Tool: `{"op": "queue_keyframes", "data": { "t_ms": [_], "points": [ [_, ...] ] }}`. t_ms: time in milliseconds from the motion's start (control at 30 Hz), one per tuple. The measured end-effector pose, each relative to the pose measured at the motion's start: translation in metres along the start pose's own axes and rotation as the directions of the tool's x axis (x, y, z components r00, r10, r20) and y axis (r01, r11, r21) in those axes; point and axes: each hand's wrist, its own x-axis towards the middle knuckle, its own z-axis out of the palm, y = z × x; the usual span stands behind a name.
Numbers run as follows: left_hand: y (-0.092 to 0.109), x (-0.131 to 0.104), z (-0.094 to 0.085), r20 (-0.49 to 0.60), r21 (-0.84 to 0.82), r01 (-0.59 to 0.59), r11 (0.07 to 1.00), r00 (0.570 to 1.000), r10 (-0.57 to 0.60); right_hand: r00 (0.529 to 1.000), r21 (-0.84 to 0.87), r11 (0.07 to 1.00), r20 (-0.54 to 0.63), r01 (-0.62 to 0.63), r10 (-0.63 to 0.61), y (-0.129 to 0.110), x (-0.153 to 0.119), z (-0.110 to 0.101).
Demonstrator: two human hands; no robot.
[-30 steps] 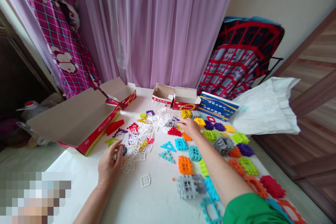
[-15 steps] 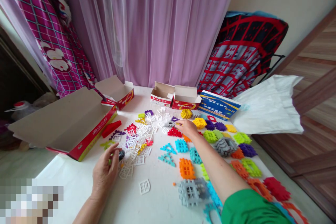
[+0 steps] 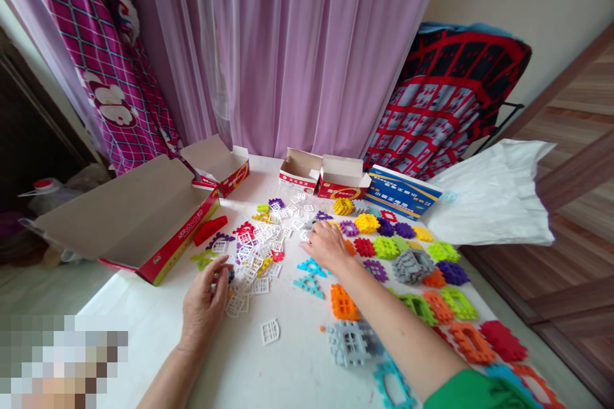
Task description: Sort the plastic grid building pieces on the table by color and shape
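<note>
Fingers of the right hand have drawn nearer the body, now bent at a white window by the pile; pinch can't be told. Reach seems shifted windowward. Left hand loosely curled, hold hidden.

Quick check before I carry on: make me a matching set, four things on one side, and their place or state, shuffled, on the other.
1. Left hand
2. Right hand
3. Blue box
4. Big carton

A. Touching or close beside the white bag
B. Fingers just beyond the light-blue triangles
C. Lid standing open
D. Fingers at the left side of the white window pile

Pairs: 1-D, 2-B, 3-A, 4-C
</note>
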Motion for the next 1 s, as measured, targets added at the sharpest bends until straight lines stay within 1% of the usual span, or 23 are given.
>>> {"op": "queue_keyframes", "data": {
  "t_ms": [67,167,333,433,500,600,700,767,867,933,1000],
  "points": [
    [0.000,0.000,-0.001,-0.009,-0.009,-0.005,1.000,1.000,0.005,0.999,-0.050,0.999,0.029,-0.014,0.016,-0.012,0.005,0.002],
    [0.001,0.000,-0.001,-0.006,-0.010,-0.011,1.000,1.000,0.011,0.998,-0.069,0.998,0.063,-0.011,0.016,-0.022,0.012,0.003],
    [-0.002,0.000,0.000,0.015,0.024,-0.025,0.999,1.000,0.024,0.995,0.014,0.999,0.085,0.042,-0.043,-0.040,0.009,0.005],
    [-0.006,0.001,0.000,-0.011,0.069,-0.080,0.994,0.997,0.081,0.991,0.074,0.994,0.100,0.082,-0.089,-0.048,0.009,0.001],
    [-0.010,0.006,-0.001,-0.036,0.138,-0.143,0.980,0.988,0.149,0.994,0.093,0.994,0.095,0.049,-0.058,-0.045,0.014,-0.004],
    [-0.017,0.017,-0.002,-0.032,0.268,-0.193,0.944,0.977,0.209,0.996,0.106,0.993,0.076,-0.047,0.039,-0.024,0.032,-0.012],
    [-0.025,0.031,0.000,0.006,0.375,-0.197,0.906,0.978,0.211,0.991,0.128,0.985,0.088,-0.114,0.104,0.002,0.056,-0.013],
    [-0.030,0.038,0.004,0.045,0.428,-0.202,0.881,0.978,0.202,0.985,0.158,0.977,0.119,-0.145,0.126,0.013,0.073,-0.009],
    [-0.037,0.044,0.010,0.118,0.489,-0.212,0.846,0.977,0.177,0.982,0.220,0.968,0.174,-0.118,0.080,0.014,0.102,0.002],
    [-0.039,0.046,0.013,0.167,0.521,-0.229,0.822,0.972,0.165,0.982,0.255,0.964,0.188,-0.080,0.032,0.005,0.120,0.010],
    [-0.041,0.046,0.013,0.216,0.524,-0.254,0.813,0.963,0.162,0.976,0.281,0.955,0.213,-0.094,0.033,-0.008,0.137,0.016]
  ]
}}
